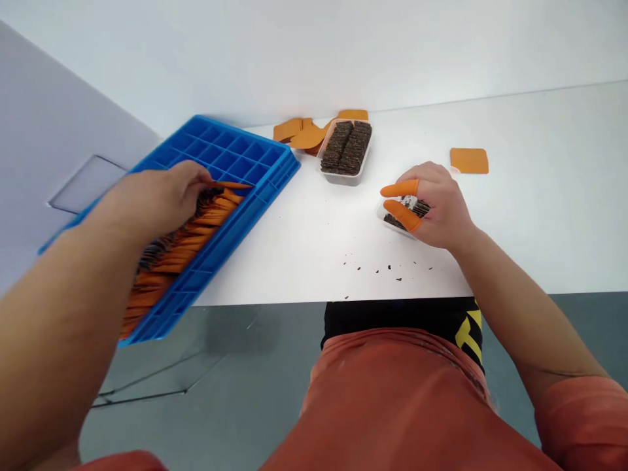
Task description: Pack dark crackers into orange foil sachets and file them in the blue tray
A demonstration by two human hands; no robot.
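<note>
Over the blue crate (255,226), my left hand (174,196) has its fingers pinched on an orange flat piece (231,185). Rows of similar orange pieces (179,252) with dark strips between them fill the near part of the crate. My right hand (439,203) wears orange finger cots on thumb and forefinger. Those two fingers are spread apart above a small clear container (380,210). Inside it are thin dark brown pieces (395,222) and something white, partly covered by the hand.
A larger clear tub (343,178) holds two rows of thin dark pieces. Loose orange sheets (307,136) lie behind it, and a single orange card (470,161) is at the right. Dark crumbs (389,267) are scattered near the front edge of the white table (304,261).
</note>
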